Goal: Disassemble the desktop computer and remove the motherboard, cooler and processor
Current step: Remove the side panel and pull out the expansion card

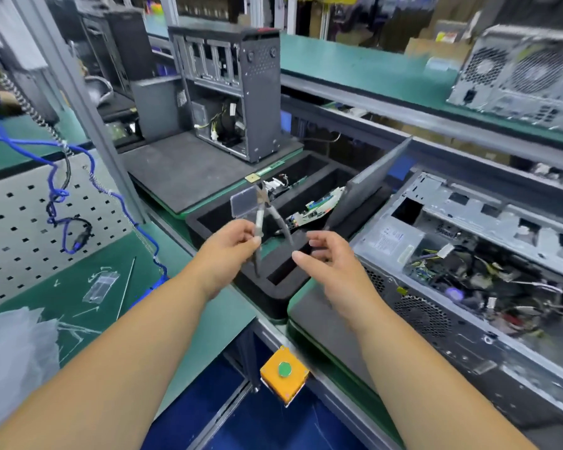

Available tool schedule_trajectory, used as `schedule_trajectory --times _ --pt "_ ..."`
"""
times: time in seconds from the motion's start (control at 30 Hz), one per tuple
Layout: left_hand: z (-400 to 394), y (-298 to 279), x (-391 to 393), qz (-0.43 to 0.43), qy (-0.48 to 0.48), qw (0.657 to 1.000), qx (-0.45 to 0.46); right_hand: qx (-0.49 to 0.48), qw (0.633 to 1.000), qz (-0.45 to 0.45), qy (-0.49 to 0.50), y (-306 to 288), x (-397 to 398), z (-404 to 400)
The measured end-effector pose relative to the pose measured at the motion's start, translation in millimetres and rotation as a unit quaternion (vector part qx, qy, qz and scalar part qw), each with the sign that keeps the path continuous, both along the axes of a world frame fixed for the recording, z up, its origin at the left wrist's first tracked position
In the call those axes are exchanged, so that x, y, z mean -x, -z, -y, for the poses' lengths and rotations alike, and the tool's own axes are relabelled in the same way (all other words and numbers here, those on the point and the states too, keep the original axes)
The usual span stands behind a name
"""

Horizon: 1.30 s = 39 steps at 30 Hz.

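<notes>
My left hand (233,243) grips one handle of a pair of cutting pliers (263,207), held upright over the black foam tray (293,287). The pliers' handles are spread; the second handle slants down toward my right hand (325,254), which hovers close beside it with fingers loosely curled and holds nothing. An opened desktop case (468,261) lies on its side at the right, with loose cables and connectors inside. A circuit board (316,207) lies in one tray compartment. A small square chip (253,178) rests on the tray's far edge.
An emptied tower case (238,92) stands on a dark mat behind the tray. A grey side panel (371,186) leans against the tray. A pegboard (30,216), blue cables (59,196), plastic bags and a thin rod lie left. A yellow button box (284,371) hangs below the bench edge.
</notes>
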State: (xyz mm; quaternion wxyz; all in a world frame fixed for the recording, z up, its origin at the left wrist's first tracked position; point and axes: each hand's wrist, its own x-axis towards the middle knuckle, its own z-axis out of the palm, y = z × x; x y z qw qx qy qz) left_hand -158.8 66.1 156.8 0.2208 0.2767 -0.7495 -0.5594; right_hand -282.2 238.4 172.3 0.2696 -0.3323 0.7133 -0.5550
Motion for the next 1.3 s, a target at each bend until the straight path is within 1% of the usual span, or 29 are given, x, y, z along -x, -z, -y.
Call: schedule_trajectory --times 0.07,0.17,0.33,0.4,0.5,0.67,0.77,0.83,0.93,1.0,1.03,1.1,1.2,1.27,1.3 --pt "-17.3 -19.9 15.0 -0.029 0.047 0.998 -0.001 -0.008 0.999 -0.042 -0.002 -12.3 8.9 -13.8" --pt "-47.8 -45.3 40.1 -0.062 0.113 0.992 -0.001 -0.041 0.991 -0.130 0.010 -30.2 25.6 -39.4" --pt "-106.7 -70.4 82.4 -0.110 0.202 0.972 -0.051 -0.097 0.975 -0.192 0.061 -56.2 54.8 -86.1" --pt "-131.0 -73.4 99.5 -0.124 0.225 0.964 -0.075 -0.108 0.970 -0.203 0.085 -59.2 65.1 -107.2" --pt "-162.1 -73.2 123.6 -0.124 0.248 0.956 -0.095 -0.116 0.968 -0.194 0.111 -56.6 78.0 -137.8" --pt "-199.0 -69.3 159.0 -0.111 0.299 0.943 -0.096 -0.140 0.965 -0.165 0.149 -51.9 99.0 -174.6" --pt "-209.8 -68.2 181.3 -0.108 0.326 0.932 -0.115 -0.144 0.966 -0.122 0.174 -49.8 108.1 -185.9" --pt "-212.6 -67.1 197.0 -0.103 0.348 0.925 -0.110 -0.125 0.970 -0.073 0.194 -51.6 110.3 -188.9" --pt "-212.8 -64.6 220.5 -0.092 0.392 0.910 -0.103 -0.065 0.970 0.046 0.228 -57.5 116.7 -187.3" --pt "-209.7 -59.6 237.6 -0.063 0.418 0.904 -0.060 -0.049 0.956 0.126 0.261 -58.6 127.0 -185.8" --pt "-207.7 -55.5 246.4 -0.040 0.421 0.906 -0.030 -0.055 0.948 0.152 0.273 -58.0 131.4 -186.3" --pt "-203.4 -45.9 264.9 -0.002 0.407 0.913 0.025 -0.046 0.932 0.189 0.306 -54.4 135.5 -191.9" --pt "-202.9 -33.1 293.1 0.044 0.383 0.919 0.083 0.023 0.890 0.253 0.379 -47.9 141.5 -199.4" --pt "-208.1 -26.6 313.0 0.088 0.376 0.916 0.105 0.049 0.871 0.283 0.398 -47.2 141.7 -204.3" --pt "-212.3 -23.4 322.8 0.116 0.380 0.910 0.121 0.050 0.864 0.292 0.406 -46.1 141.0 -206.4"
